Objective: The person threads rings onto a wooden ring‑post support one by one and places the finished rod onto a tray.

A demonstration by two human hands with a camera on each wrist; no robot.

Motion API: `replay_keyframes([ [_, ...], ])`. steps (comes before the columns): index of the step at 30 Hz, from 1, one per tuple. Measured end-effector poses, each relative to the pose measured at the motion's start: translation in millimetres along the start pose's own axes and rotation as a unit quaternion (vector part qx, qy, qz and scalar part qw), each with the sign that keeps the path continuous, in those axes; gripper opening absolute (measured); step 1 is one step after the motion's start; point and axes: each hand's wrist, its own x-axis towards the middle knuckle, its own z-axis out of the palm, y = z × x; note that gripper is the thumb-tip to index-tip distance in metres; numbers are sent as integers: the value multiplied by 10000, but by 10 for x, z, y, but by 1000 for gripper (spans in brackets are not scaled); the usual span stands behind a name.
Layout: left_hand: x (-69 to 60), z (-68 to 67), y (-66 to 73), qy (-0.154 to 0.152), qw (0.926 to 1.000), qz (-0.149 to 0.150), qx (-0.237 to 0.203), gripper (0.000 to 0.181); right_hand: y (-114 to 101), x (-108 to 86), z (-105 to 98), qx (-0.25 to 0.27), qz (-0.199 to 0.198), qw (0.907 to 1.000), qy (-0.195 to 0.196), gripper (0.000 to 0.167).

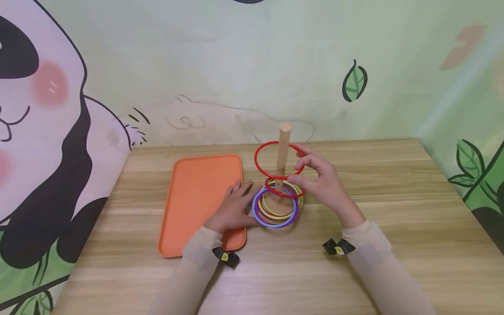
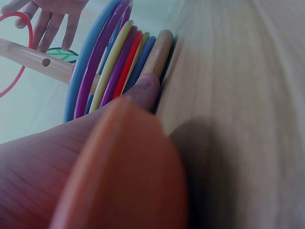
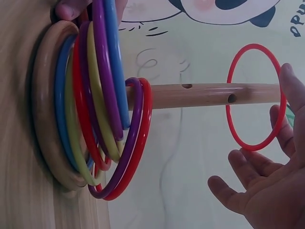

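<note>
A wooden post (image 1: 282, 148) rises from a round wooden base (image 3: 44, 90). My right hand (image 1: 324, 179) pinches a red ring (image 1: 255, 160) at its right side, and the ring encircles the upper post, as the right wrist view also shows. Blue, purple, yellow and red rings lie stacked round the foot of the post; a blue ring (image 1: 253, 211) is uppermost at the front. Another red ring (image 3: 147, 119) and a purple one hang tilted on the stack. My left hand (image 1: 232, 210) holds the base from the left, its thumb (image 2: 145, 88) against the base's edge.
An orange tray (image 1: 201, 192) lies on the wooden table (image 1: 291, 280) left of the stand, partly under my left hand and wrist. Behind the table is a wall (image 1: 220, 65) painted with a panda and leaves.
</note>
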Motion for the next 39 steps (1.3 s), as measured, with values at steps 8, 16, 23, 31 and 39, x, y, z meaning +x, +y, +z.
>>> replay_keyframes([
  [8, -9, -10, 1, -56, 10000, 34, 33, 112, 51, -11, -24, -43, 211, 9997, -77, 20],
  [16, -13, -23, 16, -39, 10000, 41, 19, 113, 103, -9, -74, -96, 292, 9993, -214, 20],
  [23, -34, -31, 12, -44, 10000, 8, 12, 113, 145, -13, -79, -155, 413, 9983, -382, 19],
  [31, -33, -17, 5, -54, 10000, 13, 27, 113, 190, -19, -101, -167, 597, 9965, -565, 19],
  [39, -16, -5, -3, -78, 9999, 12, 92, 112, 294, -19, -115, -271, 757, 9947, -648, 19],
])
